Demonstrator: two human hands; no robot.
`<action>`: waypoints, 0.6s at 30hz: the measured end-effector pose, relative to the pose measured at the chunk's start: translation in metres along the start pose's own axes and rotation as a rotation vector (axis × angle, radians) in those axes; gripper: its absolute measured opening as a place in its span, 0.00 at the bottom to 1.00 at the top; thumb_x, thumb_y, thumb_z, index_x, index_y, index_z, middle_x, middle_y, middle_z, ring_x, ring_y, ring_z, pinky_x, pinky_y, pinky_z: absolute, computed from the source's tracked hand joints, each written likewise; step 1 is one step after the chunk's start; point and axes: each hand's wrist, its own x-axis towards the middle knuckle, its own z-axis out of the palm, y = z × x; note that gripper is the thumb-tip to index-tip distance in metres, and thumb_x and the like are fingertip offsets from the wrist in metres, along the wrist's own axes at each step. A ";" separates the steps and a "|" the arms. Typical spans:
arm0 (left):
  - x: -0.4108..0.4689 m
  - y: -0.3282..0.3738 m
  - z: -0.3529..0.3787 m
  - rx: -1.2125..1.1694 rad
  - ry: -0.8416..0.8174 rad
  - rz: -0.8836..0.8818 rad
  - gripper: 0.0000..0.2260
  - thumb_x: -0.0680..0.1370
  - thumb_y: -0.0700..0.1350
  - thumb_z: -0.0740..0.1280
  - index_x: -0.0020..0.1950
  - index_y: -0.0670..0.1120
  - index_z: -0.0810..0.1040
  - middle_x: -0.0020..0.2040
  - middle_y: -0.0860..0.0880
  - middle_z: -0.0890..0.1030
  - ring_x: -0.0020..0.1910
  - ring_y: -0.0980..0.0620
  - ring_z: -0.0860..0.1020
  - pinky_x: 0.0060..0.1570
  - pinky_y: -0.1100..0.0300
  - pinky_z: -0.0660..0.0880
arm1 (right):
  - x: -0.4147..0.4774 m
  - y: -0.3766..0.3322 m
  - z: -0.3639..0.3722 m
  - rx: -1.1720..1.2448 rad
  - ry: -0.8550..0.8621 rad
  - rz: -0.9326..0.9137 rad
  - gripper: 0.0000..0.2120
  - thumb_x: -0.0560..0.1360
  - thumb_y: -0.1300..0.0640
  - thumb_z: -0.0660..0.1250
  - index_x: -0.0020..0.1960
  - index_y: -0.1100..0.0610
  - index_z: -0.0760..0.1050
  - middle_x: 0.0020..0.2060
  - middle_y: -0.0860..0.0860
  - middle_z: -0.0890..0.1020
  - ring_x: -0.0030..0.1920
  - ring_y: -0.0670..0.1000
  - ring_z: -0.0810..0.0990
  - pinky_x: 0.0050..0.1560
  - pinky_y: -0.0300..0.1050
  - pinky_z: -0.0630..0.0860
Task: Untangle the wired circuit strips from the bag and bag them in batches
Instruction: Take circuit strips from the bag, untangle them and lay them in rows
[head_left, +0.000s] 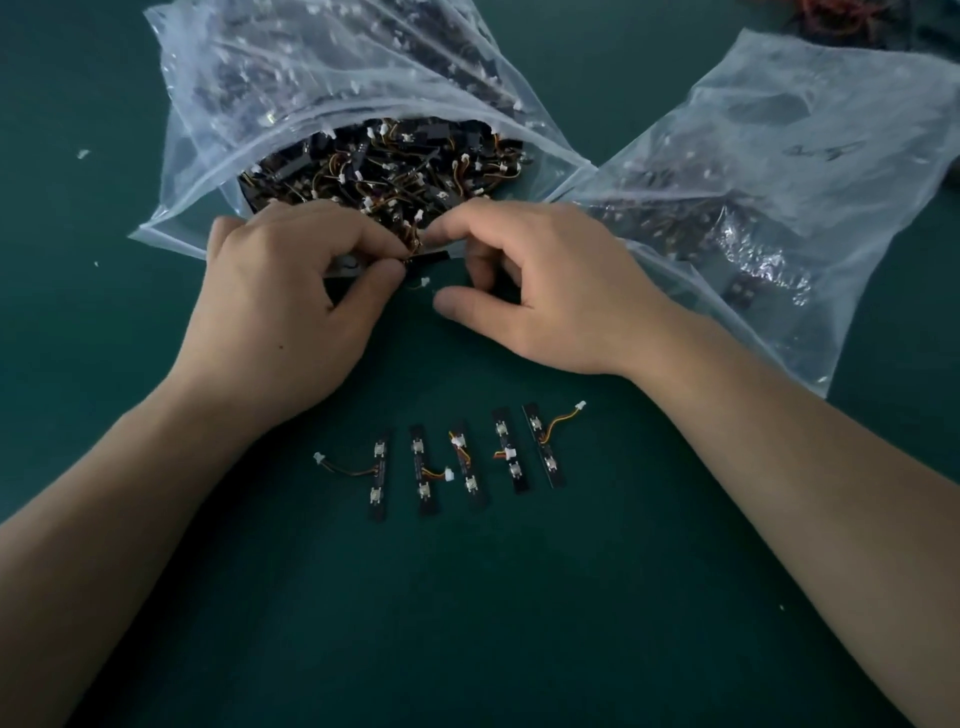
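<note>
At 6 o'clock of the bag (197, 156) the left hand (291, 291) pinches a strip (428, 257), likely light and stiff, by its end; the right hand (545, 291) curls at thin, snag-prone wires (415, 236), grip unclear

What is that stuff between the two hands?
Head view: a black circuit strip and a small white plug on a wire, between the left hand, which pinches the strip, and the right hand.

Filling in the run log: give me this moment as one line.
phase: untangling | left hand: pinches strip at open bag mouth | right hand: at same strip, grip unclear | five strips lined up on mat
</note>
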 end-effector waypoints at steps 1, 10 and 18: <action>0.000 0.000 0.000 0.008 -0.015 0.010 0.03 0.80 0.50 0.70 0.51 0.55 0.84 0.48 0.61 0.80 0.52 0.52 0.79 0.63 0.48 0.67 | 0.000 0.000 0.000 0.004 0.005 -0.004 0.16 0.78 0.41 0.69 0.63 0.46 0.80 0.40 0.43 0.79 0.37 0.39 0.74 0.38 0.42 0.71; 0.000 -0.003 -0.002 0.000 -0.081 0.024 0.05 0.80 0.48 0.73 0.54 0.53 0.88 0.51 0.52 0.83 0.53 0.44 0.81 0.60 0.36 0.75 | 0.000 0.002 0.001 0.012 0.017 -0.005 0.06 0.80 0.47 0.70 0.51 0.47 0.85 0.43 0.41 0.79 0.41 0.41 0.75 0.42 0.45 0.75; 0.000 0.002 -0.002 -0.049 -0.023 -0.013 0.05 0.79 0.48 0.70 0.50 0.52 0.85 0.46 0.61 0.81 0.49 0.53 0.81 0.58 0.51 0.77 | -0.001 0.003 0.003 0.060 0.052 -0.032 0.06 0.79 0.48 0.70 0.53 0.49 0.82 0.41 0.40 0.79 0.39 0.37 0.74 0.39 0.38 0.68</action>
